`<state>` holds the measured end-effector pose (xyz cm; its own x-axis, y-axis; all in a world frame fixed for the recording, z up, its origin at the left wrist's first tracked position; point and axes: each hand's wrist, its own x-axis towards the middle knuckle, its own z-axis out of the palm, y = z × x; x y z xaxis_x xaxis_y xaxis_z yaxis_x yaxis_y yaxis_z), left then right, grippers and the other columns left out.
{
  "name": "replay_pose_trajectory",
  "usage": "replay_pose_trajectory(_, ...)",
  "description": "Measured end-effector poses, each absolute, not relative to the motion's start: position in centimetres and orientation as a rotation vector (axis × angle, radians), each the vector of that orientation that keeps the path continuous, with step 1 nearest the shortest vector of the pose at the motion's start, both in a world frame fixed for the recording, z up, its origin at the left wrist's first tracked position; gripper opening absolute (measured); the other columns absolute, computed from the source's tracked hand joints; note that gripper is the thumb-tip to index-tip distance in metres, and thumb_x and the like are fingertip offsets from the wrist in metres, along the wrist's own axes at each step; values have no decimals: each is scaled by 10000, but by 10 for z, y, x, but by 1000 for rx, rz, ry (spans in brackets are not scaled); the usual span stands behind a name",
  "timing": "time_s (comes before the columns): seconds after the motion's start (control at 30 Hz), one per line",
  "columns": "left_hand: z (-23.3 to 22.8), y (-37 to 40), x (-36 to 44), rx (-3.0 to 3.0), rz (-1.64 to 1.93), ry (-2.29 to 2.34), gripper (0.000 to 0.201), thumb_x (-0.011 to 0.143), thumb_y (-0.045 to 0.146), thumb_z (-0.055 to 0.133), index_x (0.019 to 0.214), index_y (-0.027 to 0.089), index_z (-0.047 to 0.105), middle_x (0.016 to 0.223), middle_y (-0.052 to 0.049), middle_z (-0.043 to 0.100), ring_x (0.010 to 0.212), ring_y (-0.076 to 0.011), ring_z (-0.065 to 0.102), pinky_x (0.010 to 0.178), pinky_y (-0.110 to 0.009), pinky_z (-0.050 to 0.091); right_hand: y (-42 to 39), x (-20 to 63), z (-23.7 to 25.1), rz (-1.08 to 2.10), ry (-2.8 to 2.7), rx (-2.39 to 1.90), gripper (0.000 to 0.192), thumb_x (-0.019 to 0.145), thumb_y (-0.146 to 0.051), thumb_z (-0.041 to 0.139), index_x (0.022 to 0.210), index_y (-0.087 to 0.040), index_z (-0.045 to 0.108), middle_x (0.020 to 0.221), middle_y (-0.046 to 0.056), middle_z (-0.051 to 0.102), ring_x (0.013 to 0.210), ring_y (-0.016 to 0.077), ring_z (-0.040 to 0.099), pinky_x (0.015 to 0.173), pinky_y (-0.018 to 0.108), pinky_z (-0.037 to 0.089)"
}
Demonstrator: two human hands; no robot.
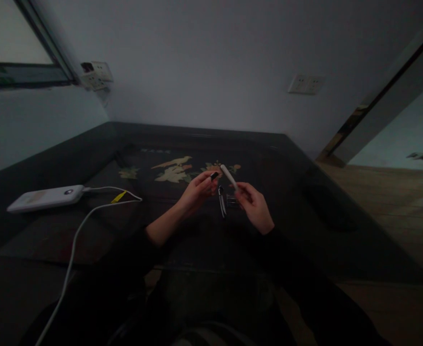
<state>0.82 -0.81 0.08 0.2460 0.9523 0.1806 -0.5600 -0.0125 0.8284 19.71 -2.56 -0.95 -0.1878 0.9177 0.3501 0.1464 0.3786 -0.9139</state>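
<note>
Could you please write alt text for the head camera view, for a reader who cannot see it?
Over a dark table with bird-and-flower inlay, the left hand pinches a small black cap and the right hand holds a slim white pen-like stick. On the left lies a white rectangular power bank with a white cable.

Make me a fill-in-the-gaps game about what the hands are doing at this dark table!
1. The right hand holds a thin ____ stick.
2. The left hand pinches a small ____ piece.
3. The power bank lies on the table to the person's ____.
4. A white ____ is plugged into the power bank.

Missing words: white; black; left; cable
</note>
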Motion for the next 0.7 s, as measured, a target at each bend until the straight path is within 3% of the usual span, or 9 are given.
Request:
replay_pose_trajectory(0.23,-4,-7,10,948,1302,555,491,585,427,848,967,179,663,751,20,555,655,-72,497,600,-199,396,-30,196,-7,988,-1671,-1036,459,879,-467,554,1138,-108,671,789,57,670,593,130,568,518,237,443)
replay_pose_trajectory(0.37,-7,-6,10,941,1300,575,479,599,414,842,976,182,660,782,17,572,674,-76,516,618,-206,408,-28,196,-11,877,-1708,-1055,443,892,-432,539,1142,-98,685,954,106,725,780,199,666,676,289,523)
replay_pose_trajectory(0.5,-12,-4,9,951,1312,580,473,606,408,841,983,183,665,782,22,582,665,-65,520,625,-200,409,-26,197,-11,771,-1765,-1033,395,898,-410,529,1117,-137,713,1084,116,729,999,255,674,849,342,527)
replay_pose_trajectory(0.7,-11,-5,9,946,1324,577,466,593,385,853,972,173,683,832,3,626,711,-71,552,692,-214,434,-29,196,-11,800,-1815,-990,379,905,-402,518,1108,-156,722,1086,108,732,984,250,682,849,345,527)
